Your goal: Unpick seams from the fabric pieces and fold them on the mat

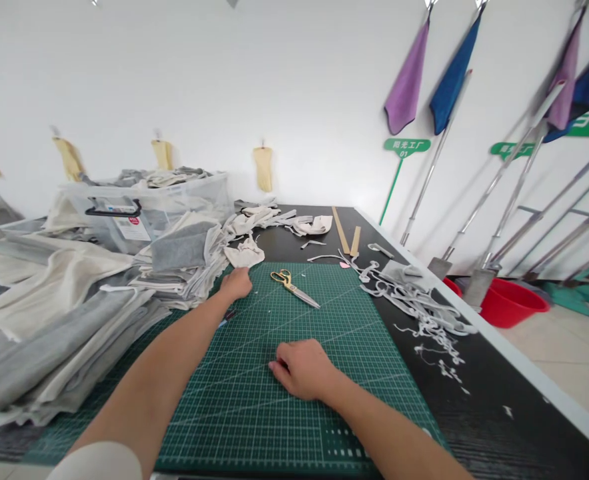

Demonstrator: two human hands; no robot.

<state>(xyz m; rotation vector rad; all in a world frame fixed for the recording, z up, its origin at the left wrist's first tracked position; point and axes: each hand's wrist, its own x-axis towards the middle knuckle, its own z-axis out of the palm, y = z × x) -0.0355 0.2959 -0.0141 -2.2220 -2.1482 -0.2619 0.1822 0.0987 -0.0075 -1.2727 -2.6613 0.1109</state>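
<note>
My left hand reaches to the far left edge of the green cutting mat and touches a small cream fabric piece lying beside the fabric stack. Whether its fingers grip the cloth is hidden. My right hand rests on the middle of the mat with fingers curled and nothing in it. Gold-handled scissors lie on the mat's far part, between and beyond both hands.
A big heap of grey and cream fabric covers the left side, with a clear plastic bin behind it. Fabric trimmings and wooden rulers lie right of the mat. A red basin sits on the floor past the table's edge.
</note>
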